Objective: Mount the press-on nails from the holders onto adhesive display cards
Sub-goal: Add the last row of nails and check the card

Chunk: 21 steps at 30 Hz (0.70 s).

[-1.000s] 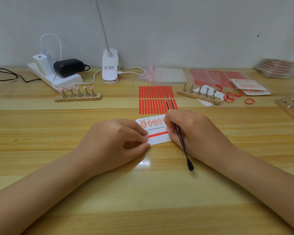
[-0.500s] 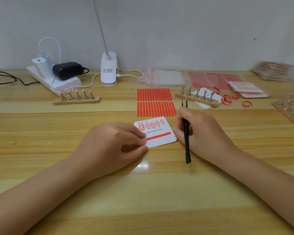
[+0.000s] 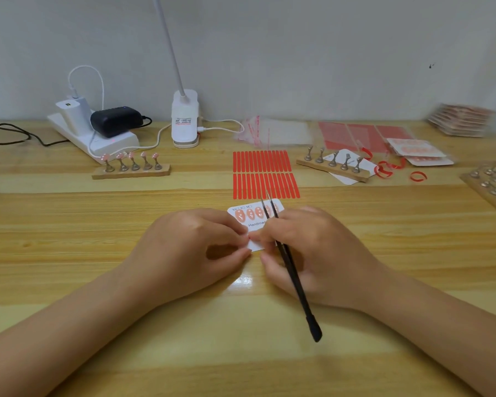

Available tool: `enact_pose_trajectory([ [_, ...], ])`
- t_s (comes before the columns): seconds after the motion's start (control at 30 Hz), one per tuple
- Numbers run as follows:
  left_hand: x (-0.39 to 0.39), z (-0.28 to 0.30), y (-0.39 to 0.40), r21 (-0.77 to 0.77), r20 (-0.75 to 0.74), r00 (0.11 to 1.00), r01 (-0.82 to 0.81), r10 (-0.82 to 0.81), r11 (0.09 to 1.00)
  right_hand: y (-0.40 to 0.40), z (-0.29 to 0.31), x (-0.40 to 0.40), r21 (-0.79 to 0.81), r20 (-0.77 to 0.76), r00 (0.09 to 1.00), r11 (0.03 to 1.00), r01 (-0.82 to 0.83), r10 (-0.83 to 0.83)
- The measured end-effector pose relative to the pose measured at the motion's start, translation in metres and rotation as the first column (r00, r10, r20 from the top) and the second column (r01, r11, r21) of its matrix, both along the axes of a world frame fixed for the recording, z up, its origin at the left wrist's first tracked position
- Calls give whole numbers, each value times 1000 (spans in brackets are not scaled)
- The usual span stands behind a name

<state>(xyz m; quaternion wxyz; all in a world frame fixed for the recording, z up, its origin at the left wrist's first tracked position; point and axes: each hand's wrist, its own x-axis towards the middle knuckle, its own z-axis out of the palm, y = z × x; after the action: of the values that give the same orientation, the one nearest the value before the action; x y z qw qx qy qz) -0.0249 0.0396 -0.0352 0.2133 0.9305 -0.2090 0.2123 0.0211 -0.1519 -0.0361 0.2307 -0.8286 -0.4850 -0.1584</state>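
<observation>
A white display card (image 3: 249, 217) printed "Handmade Nail" lies at the table's middle with a row of pink nails along its top. My left hand (image 3: 189, 250) pinches the card's left edge. My right hand (image 3: 312, 253) covers the card's right part, its fingertips meeting the left hand's at the red strip, and it holds black tweezers (image 3: 291, 270) whose tips point away over the card. A wooden holder (image 3: 131, 167) at the left carries pink nails on metal stands. A second holder (image 3: 334, 166) at the right has bare stands.
A sheet of red adhesive strips (image 3: 265, 174) lies just behind the card. Peeled red strips (image 3: 384, 170), clear bags (image 3: 272, 131), red sheets (image 3: 364, 136) and finished cards (image 3: 418, 151) sit back right. A power strip (image 3: 98, 138) and lamp base (image 3: 184, 121) stand at the back. Another holder board (image 3: 493, 184) is far right.
My right hand moved left from beside the card onto it, and its fingertips now meet my left hand's at the red strip. The tweezers swung over the card.
</observation>
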Motion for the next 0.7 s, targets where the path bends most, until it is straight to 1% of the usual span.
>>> enact_pose_trajectory([
  [0.17,0,-1,1,-1,3,1000,-11,11,1000,-2,2,2,10,20,999,999,32,-32],
  [0.3,0,-1,1,-3,3,1000,-11,11,1000,-10,5,6,30,-12,995,995,98,-98],
  [0.47,0,-1,1,-6,-2,1000,-9,9,1000,-18,7,9,35,16,980,979,199,-200],
  [0.7,0,-1,1,2,-4,1000,-11,11,1000,-22,9,11,44,57,961,963,267,-269],
])
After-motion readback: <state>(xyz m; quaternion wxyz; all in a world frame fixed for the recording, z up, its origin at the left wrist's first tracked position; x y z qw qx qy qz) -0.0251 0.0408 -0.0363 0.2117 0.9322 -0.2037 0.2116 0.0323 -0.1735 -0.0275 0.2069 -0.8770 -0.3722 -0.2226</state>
